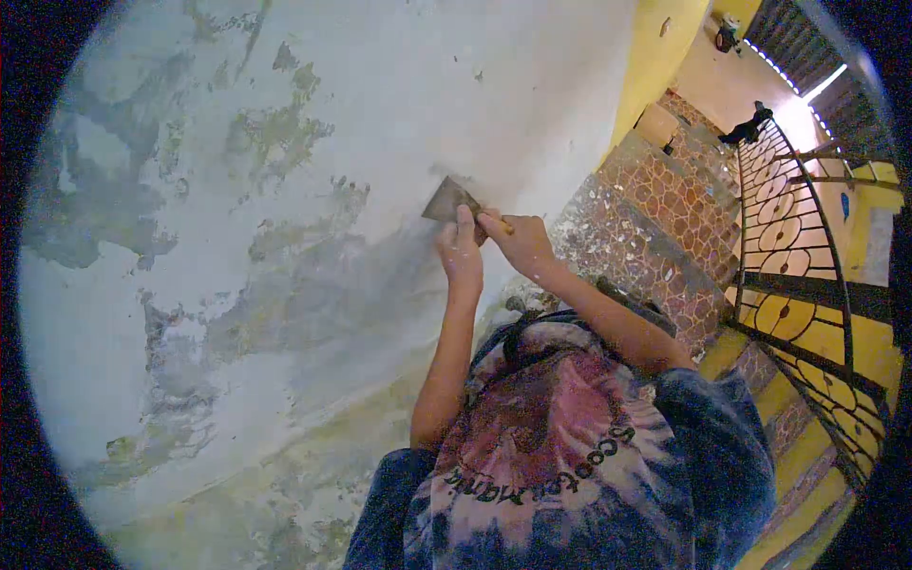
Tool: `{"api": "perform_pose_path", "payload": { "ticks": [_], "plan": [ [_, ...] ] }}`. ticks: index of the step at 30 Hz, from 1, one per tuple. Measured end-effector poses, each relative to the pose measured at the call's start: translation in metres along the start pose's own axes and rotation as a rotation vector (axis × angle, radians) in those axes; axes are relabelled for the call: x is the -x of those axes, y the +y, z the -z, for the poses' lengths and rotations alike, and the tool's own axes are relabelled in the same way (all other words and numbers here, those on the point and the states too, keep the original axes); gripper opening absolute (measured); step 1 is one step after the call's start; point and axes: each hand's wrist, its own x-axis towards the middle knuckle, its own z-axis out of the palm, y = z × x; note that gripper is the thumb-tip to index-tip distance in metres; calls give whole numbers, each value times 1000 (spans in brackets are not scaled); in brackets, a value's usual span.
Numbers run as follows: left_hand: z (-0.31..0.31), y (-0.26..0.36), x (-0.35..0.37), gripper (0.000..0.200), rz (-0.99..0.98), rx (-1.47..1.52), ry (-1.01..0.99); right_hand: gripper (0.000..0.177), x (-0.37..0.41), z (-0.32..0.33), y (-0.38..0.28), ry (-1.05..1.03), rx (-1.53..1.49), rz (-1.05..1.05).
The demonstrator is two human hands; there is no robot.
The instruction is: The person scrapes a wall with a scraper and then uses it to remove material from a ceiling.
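A putty knife (444, 201) with a broad, grey-brown blade lies against the white wall (532, 85). My right hand (522, 249) is closed around its handle, a bit of which shows beside the thumb. On the blade's lower side, the fingers of my left hand (460, 252) press and grip the metal. White specks dot both hands. Around the blade the wall has a smeared grey patch. Farther left, peeling paint (275, 133) shows greenish and grey areas beneath.
Steps with a brown stone pattern (665, 218) run along the right, strewn with white flakes (608, 228). A black metal railing (788, 209) borders them. A dark object (750, 125) hangs over its top end. Yellow wall (655, 66) stands beyond the white part.
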Motion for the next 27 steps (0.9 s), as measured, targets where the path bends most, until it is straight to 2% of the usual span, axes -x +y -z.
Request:
{"api": "perform_pose_path", "payload": {
  "ticks": [4, 7, 11, 13, 14, 16, 20, 22, 25, 27],
  "plan": [
    [-3, 30, 11, 42, -18, 118, 2, 46, 5, -5, -6, 27, 37, -37],
    [-5, 32, 16, 41, 26, -17, -7, 47, 13, 8, -19, 50, 34, -22],
    [-2, 33, 14, 42, 20, 87, 0, 44, 15, 3, -27, 83, -46, -63],
    [4, 47, 13, 42, 3, 91, -2, 43, 17, 9, -49, 159, -47, 95],
    [4, 45, 13, 42, 0, 90, 0, 43, 14, 5, -41, 158, -49, 99],
    [0, 34, 12, 43, -4, -29, 45, 42, 8, -3, -14, 65, 89, -71],
    [1, 18, 12, 42, 74, -65, -3, 43, 16, -1, -13, 95, 46, -67],
    [5, 15, 9, 41, 8, 129, -69, 41, 16, 1, -19, 62, 32, -74],
    [5, 50, 15, 42, 1, 186, -20, 40, 19, 18, -64, 68, -79, -94],
    [6, 44, 13, 42, -7, 166, -24, 40, 18, 10, -55, 94, -78, -71]
  ]
}}
